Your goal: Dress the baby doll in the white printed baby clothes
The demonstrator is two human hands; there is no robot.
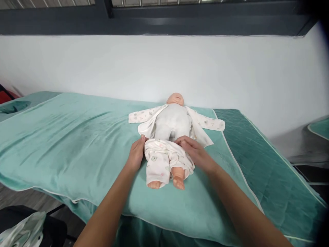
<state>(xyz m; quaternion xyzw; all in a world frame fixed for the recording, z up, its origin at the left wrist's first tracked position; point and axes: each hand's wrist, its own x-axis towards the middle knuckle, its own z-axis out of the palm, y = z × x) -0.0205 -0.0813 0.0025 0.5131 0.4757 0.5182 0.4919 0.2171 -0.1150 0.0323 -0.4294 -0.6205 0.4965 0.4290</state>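
Observation:
A baby doll (pixel 173 120) lies on its back on a light green blanket (pixel 77 137), head toward the wall. Its white printed jacket (pixel 205 123) is spread open, baring the cloth torso. White printed trousers (pixel 160 161) are bunched round its legs, with both feet showing below. My left hand (pixel 135 154) grips the trousers' waistband at the doll's left-of-frame hip. My right hand (pixel 193 151) lies on the waistband at the other hip, fingers closed on the cloth.
The blanket covers a padded table (pixel 269 161) with a darker green quilted cover, set against a white wall. A second green-covered table (pixel 320 127) shows at the right edge. A crumpled white cloth (pixel 23 231) lies on a dark seat at lower left.

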